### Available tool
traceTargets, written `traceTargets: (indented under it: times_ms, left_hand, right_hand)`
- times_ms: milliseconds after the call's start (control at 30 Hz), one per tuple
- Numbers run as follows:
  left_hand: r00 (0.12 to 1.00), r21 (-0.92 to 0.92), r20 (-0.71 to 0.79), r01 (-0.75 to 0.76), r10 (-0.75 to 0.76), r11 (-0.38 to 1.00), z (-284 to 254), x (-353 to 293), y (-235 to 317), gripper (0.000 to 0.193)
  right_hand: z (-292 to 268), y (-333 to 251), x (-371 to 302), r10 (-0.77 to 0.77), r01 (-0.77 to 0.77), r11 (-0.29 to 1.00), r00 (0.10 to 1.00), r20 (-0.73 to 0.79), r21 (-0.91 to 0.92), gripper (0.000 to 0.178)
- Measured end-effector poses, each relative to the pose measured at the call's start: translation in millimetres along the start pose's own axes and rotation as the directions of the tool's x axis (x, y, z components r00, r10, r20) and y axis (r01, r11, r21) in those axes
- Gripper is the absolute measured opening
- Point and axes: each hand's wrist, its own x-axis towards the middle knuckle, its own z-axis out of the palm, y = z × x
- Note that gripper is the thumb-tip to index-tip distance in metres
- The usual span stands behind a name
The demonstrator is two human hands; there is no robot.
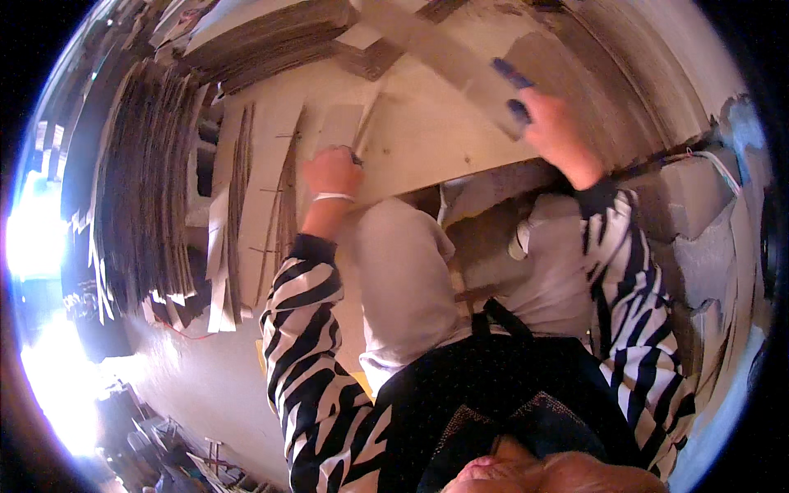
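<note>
My right hand (559,131) is over the right part of a pale wooden board (427,156), with dark blue coverings on two fingers. Those fingers grip the near end of a long brown cardboard strip (444,57), which slants away to the upper left and is blurred. My left hand (333,171) is closed and rests by the board's near edge, left of my knee. A short flat cardboard piece (341,123) and a thin, narrow strip (370,111) lie just beyond it. What its fingers hold is hidden.
Stacked cardboard sheets (148,181) stand at the left; another pile (271,41) lies at the far side. Narrow cardboard strips (283,197) lean left of my left hand. Larger brown sheets (625,82) lie to the right. My knees (403,263) are against the board's near side.
</note>
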Motion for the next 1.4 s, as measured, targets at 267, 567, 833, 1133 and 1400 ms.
traceTargets:
  times_ms: [267, 567, 833, 1133, 1400]
  left_hand:
    - [0.979, -0.843, 0.172, 0.202, -0.105, 0.499, 44.0, 0.3, 95.6, 0.022]
    - [0.958, -0.938, 0.221, 0.260, -0.181, 0.232, 62.4, 8.5, 75.7, 0.025]
    - [0.949, -0.754, -0.127, -0.280, 0.287, 0.594, 43.2, 2.1, 54.8, 0.038]
    - [0.964, 0.209, 0.263, -0.098, 0.040, 0.973, 48.0, -65.3, 7.6, 0.060]
    - [0.977, -0.243, 0.214, 0.042, 0.011, 0.969, 26.5, -36.1, -3.2, 0.035]
  right_hand:
    - [61.0, -13.3, -12.6, -0.125, 0.128, 0.988, 0.991, 0.047, -0.089, 0.019]
    - [78.5, 19.0, -11.7, -0.262, 0.323, 0.927, 0.922, 0.286, -0.192, 0.022]
    - [66.8, 2.1, -4.3, -0.095, 0.154, 0.978, 0.930, 0.356, -0.143, 0.033]
    - [68.6, 11.3, -4.8, -0.034, 0.058, 0.996, 0.950, 0.309, -0.070, 0.034]
    - [53.0, -14.6, -12.8, -0.240, 0.245, 0.969, 0.946, 0.216, 0.004, 0.033]
